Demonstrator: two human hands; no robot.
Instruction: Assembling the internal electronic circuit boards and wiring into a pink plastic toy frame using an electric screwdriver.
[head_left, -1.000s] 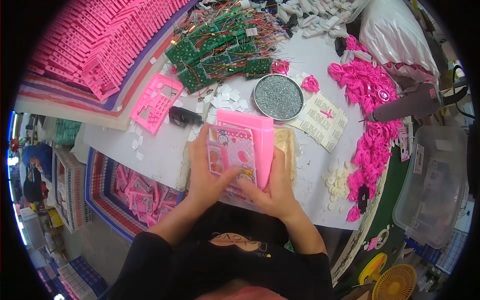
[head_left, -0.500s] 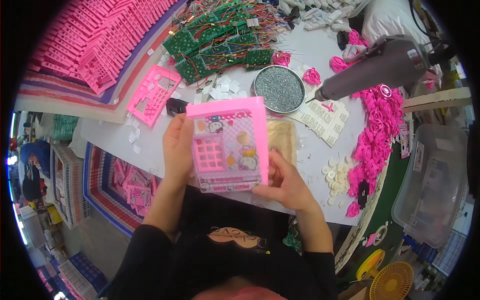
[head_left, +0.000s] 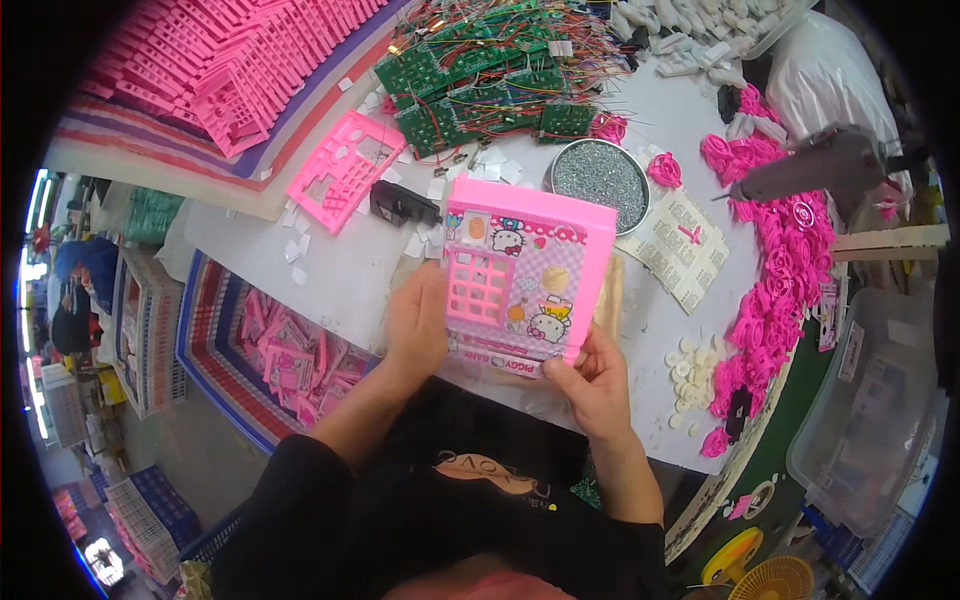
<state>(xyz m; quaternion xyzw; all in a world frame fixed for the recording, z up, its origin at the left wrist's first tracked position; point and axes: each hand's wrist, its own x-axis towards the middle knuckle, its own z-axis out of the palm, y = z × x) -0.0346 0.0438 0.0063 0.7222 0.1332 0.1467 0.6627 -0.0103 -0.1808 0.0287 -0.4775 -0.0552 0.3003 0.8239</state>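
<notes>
Head view, sole entry.

Item: pink casing (head_left: 530,275), patterned face up, windowed grid at its 9 o'clock side; held mid-picture above the white table (head_left: 330,265).
Right hand (head_left: 595,385): pinching the casing's 5 o'clock corner, thumb on the face.
Left hand (head_left: 415,325): against the 9 o'clock edge, fingers partly hidden; I cannot tell how closed.
Nearby, from the casing: round tin (head_left: 647,178) at 1, grey power driver (head_left: 815,165) at 2, black block (head_left: 403,203) and pink frame (head_left: 347,172) at 10.
Step, as I judge: handling and looking over the casing.
Next move, I judge, calls for steady support from both hands.
</notes>
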